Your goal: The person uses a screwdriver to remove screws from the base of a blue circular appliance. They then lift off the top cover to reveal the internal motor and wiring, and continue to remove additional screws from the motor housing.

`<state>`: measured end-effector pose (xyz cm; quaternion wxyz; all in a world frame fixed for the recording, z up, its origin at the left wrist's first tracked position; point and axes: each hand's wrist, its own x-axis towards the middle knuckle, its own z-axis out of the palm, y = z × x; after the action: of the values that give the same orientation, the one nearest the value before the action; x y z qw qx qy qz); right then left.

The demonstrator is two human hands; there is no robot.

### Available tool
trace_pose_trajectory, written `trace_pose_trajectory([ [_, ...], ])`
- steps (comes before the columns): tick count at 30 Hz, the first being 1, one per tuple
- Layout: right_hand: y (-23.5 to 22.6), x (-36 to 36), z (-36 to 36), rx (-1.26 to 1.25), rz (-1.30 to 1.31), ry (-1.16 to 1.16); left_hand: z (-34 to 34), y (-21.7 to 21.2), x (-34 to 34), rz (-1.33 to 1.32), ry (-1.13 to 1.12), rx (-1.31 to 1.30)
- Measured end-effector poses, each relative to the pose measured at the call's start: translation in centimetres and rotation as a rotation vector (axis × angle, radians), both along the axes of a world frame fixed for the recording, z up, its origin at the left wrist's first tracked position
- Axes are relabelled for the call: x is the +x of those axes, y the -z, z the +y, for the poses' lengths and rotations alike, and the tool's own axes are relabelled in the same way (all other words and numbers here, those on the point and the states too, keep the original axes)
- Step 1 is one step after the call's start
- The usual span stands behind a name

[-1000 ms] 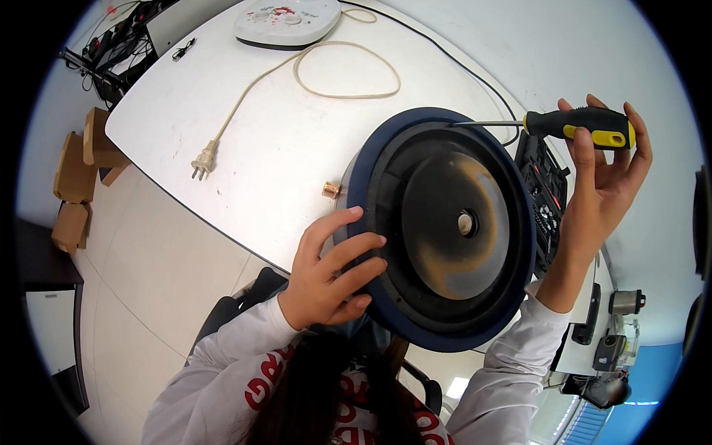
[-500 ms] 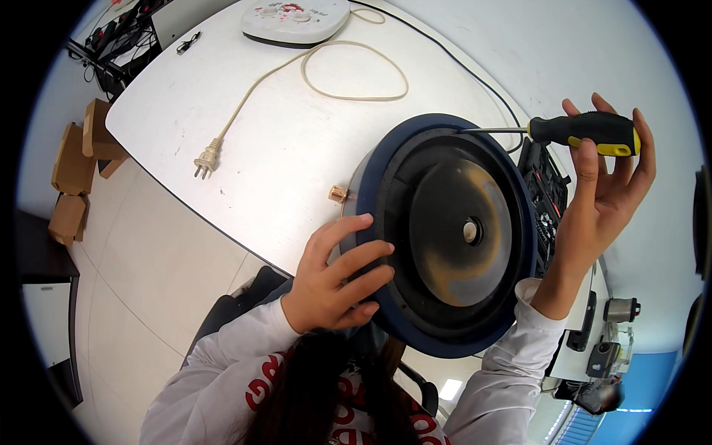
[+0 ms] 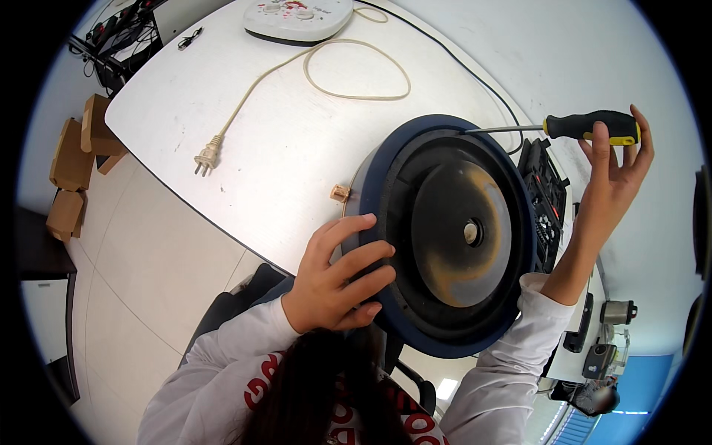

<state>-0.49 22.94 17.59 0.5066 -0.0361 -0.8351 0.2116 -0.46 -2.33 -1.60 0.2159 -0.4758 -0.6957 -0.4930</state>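
A round dark-blue cooker body (image 3: 374, 167) leans tilted at the table's near edge, its open face toward me. Inside sits a scorched heating plate (image 3: 437, 245) with a hole at its centre. The fingers of my left hand (image 3: 337, 274) curl over the near-left rim and steady it. On the right, my right hand (image 3: 615, 178) holds a black-and-yellow screwdriver (image 3: 593, 126) by its handle, between thumb and fingers. The screwdriver lies nearly level, its shaft crossing the far rim. Its tip is at the inner edge of that rim; what it touches there is too small to tell.
A beige power cord with a plug (image 3: 208, 156) lies on the white table (image 3: 274, 148). A white lid-like part with knobs (image 3: 297, 18) stands at the far edge. Behind the cooker is an open black tool case (image 3: 545, 200). Cardboard boxes (image 3: 72, 156) are at the left.
My right hand has moved to the right with the screwdriver, and more of its shaft shows. The tip stays at the far rim. My left hand keeps its place on the cooker body.
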Motion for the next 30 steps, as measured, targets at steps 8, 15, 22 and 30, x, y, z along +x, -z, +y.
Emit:
trace_pose_trajectory([
  [8,-0.3,1.1,-0.3,0.023,-0.085,-0.127,0.1,0.2,0.0,0.005,-0.004,-0.003],
  [15,-1.5,1.0,0.7,0.179,-0.09,0.114,0.0,0.2,0.1,0.011,-0.007,-0.009],
  [22,-2.1,0.9,1.4,0.225,-0.049,-0.054,0.0,0.1,0.1,0.013,-0.008,-0.013],
  [30,-2.9,0.6,0.8,0.304,-0.144,-0.106,-0.1,0.2,0.1,0.014,-0.017,-0.024],
])
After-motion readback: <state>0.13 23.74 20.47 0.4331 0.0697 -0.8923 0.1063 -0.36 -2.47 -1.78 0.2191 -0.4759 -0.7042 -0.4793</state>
